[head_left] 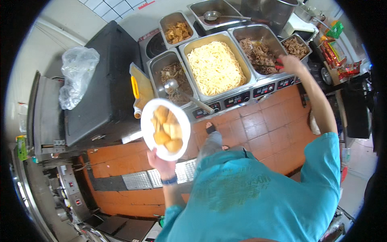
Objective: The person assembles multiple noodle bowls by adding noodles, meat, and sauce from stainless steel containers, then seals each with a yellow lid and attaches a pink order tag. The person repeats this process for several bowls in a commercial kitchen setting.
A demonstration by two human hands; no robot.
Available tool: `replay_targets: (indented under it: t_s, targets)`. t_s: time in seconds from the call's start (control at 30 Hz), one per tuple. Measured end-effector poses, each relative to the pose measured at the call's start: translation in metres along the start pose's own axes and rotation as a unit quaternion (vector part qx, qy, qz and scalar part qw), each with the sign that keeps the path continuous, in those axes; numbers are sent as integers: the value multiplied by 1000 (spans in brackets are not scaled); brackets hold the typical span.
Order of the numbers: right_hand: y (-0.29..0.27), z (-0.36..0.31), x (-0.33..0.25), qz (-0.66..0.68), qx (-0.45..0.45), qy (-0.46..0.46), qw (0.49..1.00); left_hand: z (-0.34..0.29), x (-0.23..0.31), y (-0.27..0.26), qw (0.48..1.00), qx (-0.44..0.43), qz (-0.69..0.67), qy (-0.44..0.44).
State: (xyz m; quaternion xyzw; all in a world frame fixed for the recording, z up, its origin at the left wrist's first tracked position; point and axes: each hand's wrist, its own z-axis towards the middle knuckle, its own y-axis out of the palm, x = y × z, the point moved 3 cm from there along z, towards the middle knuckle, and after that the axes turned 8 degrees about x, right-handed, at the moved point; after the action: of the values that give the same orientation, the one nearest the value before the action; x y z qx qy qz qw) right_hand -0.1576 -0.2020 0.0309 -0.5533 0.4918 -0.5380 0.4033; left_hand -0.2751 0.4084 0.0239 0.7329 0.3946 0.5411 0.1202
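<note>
My left hand (162,163) grips the lower rim of a white oval bowl (184,135), held tilted above the floor in front of the counter. Yellow-brown chunks (167,131) lie in the bowl; their exact kind is unclear. At the right, my right hand (293,64) is closed on a red-handled utensil (279,63). Its dark, thin end reaches into the sliced meat (258,52) in a deep steel pan (271,35). Beside that pan, a wide steel pan (184,49) is full of pale noodles (215,66).
A ladle (171,85) rests in the left pan of meat, its handle over the front edge. Behind are a pan of brown chunks (177,32) and a pan with another ladle (211,15). A black box (102,88) with a clear plastic bag (78,74) stands left.
</note>
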Motion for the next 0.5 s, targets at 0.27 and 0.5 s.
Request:
replay_targets:
  t_s: [0.27,0.5]
  targets:
    - [-31,-125,-13,162,51,201,965,111,-54,89,997,0,-49,-67]
    - [-47,-95,-74,301,143,294,896,166,-80,106,996,-17,-5,-92]
